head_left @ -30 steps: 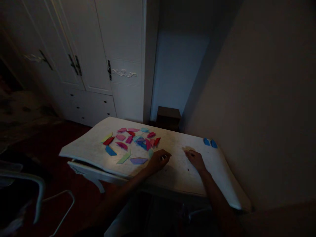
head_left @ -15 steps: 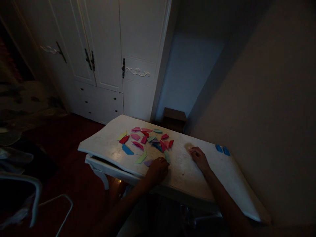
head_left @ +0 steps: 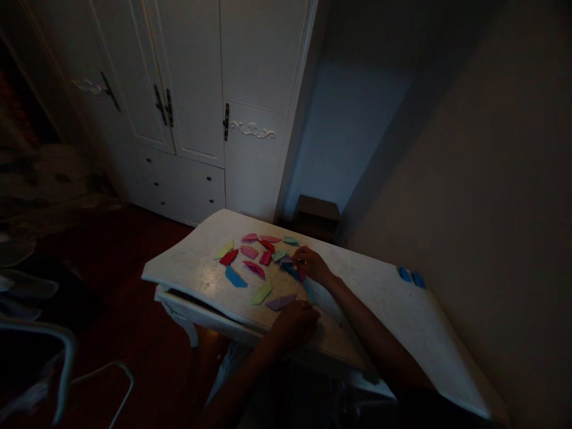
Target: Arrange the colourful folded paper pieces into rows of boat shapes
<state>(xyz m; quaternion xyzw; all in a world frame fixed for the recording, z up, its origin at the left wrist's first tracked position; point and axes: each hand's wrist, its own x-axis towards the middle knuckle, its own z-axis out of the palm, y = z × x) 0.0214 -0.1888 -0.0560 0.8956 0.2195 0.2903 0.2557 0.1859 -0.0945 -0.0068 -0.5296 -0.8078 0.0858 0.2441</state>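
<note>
Folded paper pieces in several colours lie scattered on the white table [head_left: 192, 253]. My right hand [head_left: 315, 266] reaches over the right side of the cluster, its fingers bent together at a small purple piece [head_left: 286, 261] and a dark blue piece [head_left: 291, 271]. Whether it grips one is unclear. My left hand [head_left: 295, 325] rests by the table's front edge with curled fingers; what they hold, if anything, is hidden. Just beyond it lies a lilac piece [head_left: 281, 302], with a yellow-green piece [head_left: 261, 292] farther left. A pale blue piece [head_left: 310, 291] is partly visible between both hands.
Two blue folded pieces [head_left: 412, 276] sit at the table's right end by the wall. A white wardrobe [head_left: 250, 173] stands behind the table, with a brown box-like piece of furniture [head_left: 318, 207] beside it. White tubular metal [head_left: 67, 351] is at lower left.
My right hand has moved left from the bare tabletop to the paper cluster, covering its right side. My left hand has shifted slightly right and nearer, showing more of the lilac piece.
</note>
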